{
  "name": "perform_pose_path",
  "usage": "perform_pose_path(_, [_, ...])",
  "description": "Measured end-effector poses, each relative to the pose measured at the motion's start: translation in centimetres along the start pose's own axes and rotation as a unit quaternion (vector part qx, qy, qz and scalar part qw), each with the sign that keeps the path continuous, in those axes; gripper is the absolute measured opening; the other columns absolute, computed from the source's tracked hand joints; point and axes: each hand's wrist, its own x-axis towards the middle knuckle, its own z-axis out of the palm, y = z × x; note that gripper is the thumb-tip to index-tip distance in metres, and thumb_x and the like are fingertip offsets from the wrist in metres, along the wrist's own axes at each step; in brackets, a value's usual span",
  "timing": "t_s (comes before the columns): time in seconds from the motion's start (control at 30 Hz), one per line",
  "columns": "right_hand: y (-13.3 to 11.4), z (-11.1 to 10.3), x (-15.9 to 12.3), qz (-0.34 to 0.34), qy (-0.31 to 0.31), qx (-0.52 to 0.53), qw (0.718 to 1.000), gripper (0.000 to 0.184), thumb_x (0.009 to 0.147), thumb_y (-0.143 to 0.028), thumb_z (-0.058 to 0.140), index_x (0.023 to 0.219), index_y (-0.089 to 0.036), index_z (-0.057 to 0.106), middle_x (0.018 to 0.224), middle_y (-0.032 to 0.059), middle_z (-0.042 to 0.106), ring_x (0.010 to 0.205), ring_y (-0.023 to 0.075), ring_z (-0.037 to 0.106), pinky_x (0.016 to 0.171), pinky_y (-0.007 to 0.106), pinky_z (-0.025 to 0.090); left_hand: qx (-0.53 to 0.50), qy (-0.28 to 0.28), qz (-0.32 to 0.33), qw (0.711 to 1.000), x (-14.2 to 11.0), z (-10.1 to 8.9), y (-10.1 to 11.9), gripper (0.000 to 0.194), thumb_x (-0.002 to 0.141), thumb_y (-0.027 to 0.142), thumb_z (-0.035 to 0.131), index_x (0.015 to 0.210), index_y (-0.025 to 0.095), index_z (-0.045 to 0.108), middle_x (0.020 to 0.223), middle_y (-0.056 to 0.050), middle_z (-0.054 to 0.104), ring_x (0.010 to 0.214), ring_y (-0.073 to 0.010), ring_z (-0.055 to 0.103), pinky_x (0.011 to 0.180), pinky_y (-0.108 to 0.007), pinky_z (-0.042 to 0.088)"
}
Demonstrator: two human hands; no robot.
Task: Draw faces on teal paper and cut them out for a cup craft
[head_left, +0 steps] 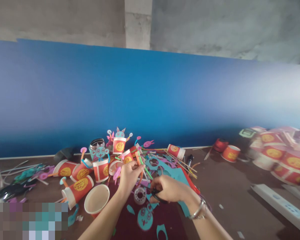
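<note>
My left hand (130, 175) pinches thin coloured straws (139, 158), green and orange among them. My right hand (166, 190) is closed on black-handled scissors (161, 197), and their blades point left toward my left hand. Just below the blades lies a white tape roll (140, 196). A round blue paper face (145, 218) with drawn features rests on the dark red mat (126, 228) nearer to me. Left of my left hand, a red paper cup (101, 170) stands upright with a blue paper face and straw arms on it.
Tipped red cups (80, 187) and an open cup (97, 198) lie at left. Blue paper scraps (176, 175) spread behind my right hand. At right are a white power strip (280, 201) and a blurred heap of cups (285, 155). A blue panel (150, 100) borders the back.
</note>
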Motion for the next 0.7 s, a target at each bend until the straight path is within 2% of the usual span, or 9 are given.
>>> perform_pose_path(0.1, [0.3, -0.1, 0.0, -0.008, 0.017, -0.001, 1.000, 0.039, 0.060, -0.049, 0.072, 0.082, -0.017, 0.067, 0.056, -0.0049, 0.052, 0.045, 0.0061, 0.040, 0.040, 0.018, 0.027, -0.012, 0.002, -0.002, 1.000, 0.2, -0.2, 0.0, 0.020, 0.065, 0.035, 0.068, 0.062, 0.016, 0.064, 0.056, -0.003, 0.067, 0.053, -0.0181, 0.060, 0.051, -0.024, 0.042])
perform_pose_path(0.27, [0.9, -0.5, 0.0, -0.015, -0.005, 0.026, 1.000, 0.038, 0.063, -0.049, 0.070, 0.079, -0.015, 0.068, 0.055, -0.0049, 0.051, 0.046, 0.0058, 0.036, 0.044, 0.019, 0.028, -0.024, -0.004, -0.008, 1.000, 0.3, -0.2, -0.2, 0.020, 0.062, 0.036, 0.070, 0.062, 0.016, 0.065, 0.054, -0.003, 0.066, 0.051, -0.0180, 0.060, 0.050, -0.025, 0.043])
perform_pose_path(0.4, [0.7, -0.8, -0.2, -0.017, 0.000, 0.002, 1.000, 0.035, 0.062, -0.047, 0.070, 0.077, -0.015, 0.068, 0.052, -0.0061, 0.046, 0.046, 0.0058, 0.033, 0.042, 0.019, 0.024, -0.035, 0.000, -0.024, 0.999, 0.2, 0.0, -0.2, 0.020, 0.059, 0.035, 0.072, 0.063, 0.016, 0.067, 0.054, -0.002, 0.066, 0.050, -0.0175, 0.059, 0.049, -0.025, 0.043])
perform_pose_path(0.5, [0.7, -1.0, -0.4, -0.002, -0.006, -0.016, 1.000, 0.033, 0.063, -0.044, 0.069, 0.081, -0.016, 0.067, 0.053, -0.0055, 0.050, 0.044, 0.0065, 0.038, 0.041, 0.019, 0.026, -0.033, 0.010, -0.014, 0.999, 0.3, 0.0, -0.3, 0.020, 0.059, 0.035, 0.072, 0.062, 0.016, 0.067, 0.054, -0.002, 0.065, 0.051, -0.0174, 0.059, 0.049, -0.024, 0.042])
perform_pose_path(0.57, [0.8, -1.1, -0.5, 0.031, -0.017, -0.025, 0.999, 0.033, 0.063, -0.040, 0.069, 0.086, -0.018, 0.066, 0.058, -0.0041, 0.055, 0.043, 0.0075, 0.044, 0.041, 0.019, 0.031, -0.034, 0.019, -0.004, 0.999, 0.5, -0.1, -0.4, 0.020, 0.059, 0.034, 0.072, 0.061, 0.015, 0.066, 0.054, -0.002, 0.065, 0.053, -0.0174, 0.059, 0.051, -0.024, 0.042])
perform_pose_path(0.63, [0.9, -1.1, -0.7, 0.058, 0.013, -0.055, 0.997, 0.035, 0.063, -0.037, 0.069, 0.093, -0.019, 0.063, 0.064, -0.0020, 0.060, 0.045, 0.0097, 0.050, 0.043, 0.020, 0.034, -0.038, 0.028, 0.003, 0.999, 0.6, -0.2, -0.6, 0.021, 0.060, 0.035, 0.072, 0.063, 0.015, 0.065, 0.056, -0.002, 0.065, 0.055, -0.0173, 0.059, 0.052, -0.024, 0.042])
perform_pose_path(0.7, [1.0, -1.1, -0.8, 0.068, 0.090, -0.114, 0.987, 0.040, 0.062, -0.033, 0.069, 0.098, -0.018, 0.061, 0.070, 0.0011, 0.063, 0.053, 0.0134, 0.055, 0.047, 0.021, 0.035, -0.056, 0.035, 0.000, 0.998, 0.6, -0.2, -0.6, 0.023, 0.060, 0.036, 0.072, 0.064, 0.015, 0.064, 0.057, -0.001, 0.064, 0.056, -0.0171, 0.059, 0.052, -0.024, 0.042])
